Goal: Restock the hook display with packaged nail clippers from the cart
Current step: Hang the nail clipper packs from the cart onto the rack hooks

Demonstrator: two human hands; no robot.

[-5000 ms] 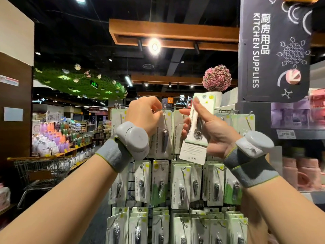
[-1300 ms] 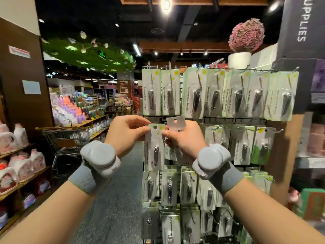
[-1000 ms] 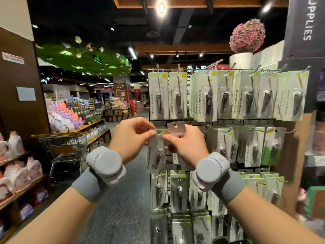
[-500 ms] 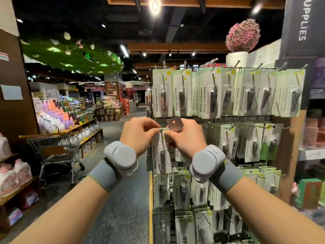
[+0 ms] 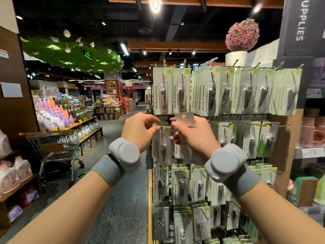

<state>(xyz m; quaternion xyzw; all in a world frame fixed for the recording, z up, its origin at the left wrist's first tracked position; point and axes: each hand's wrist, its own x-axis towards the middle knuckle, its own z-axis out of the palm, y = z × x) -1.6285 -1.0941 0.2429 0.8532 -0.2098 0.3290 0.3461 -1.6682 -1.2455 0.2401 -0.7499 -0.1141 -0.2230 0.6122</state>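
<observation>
Both forearms are bare, with no sleeves. Behind the fingers (image 5: 173,124) of the right hand (image 5: 195,136), at the wrist, sits a grey knit band (image 5: 243,182) with a thin yellow-green edge, and on it a rounded grey puck (image 5: 225,160) (a smooth, disc-faced plastic housing). The left hand (image 5: 138,130) wears the same set: a grey band (image 5: 107,169) with the same edging and a matching puck (image 5: 125,154). Nails on the right hand look pale and polished.

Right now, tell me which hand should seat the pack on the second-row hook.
Left. The left hand already pinches the pack at the hook tip; the right hand is shut on spare packs.
</observation>
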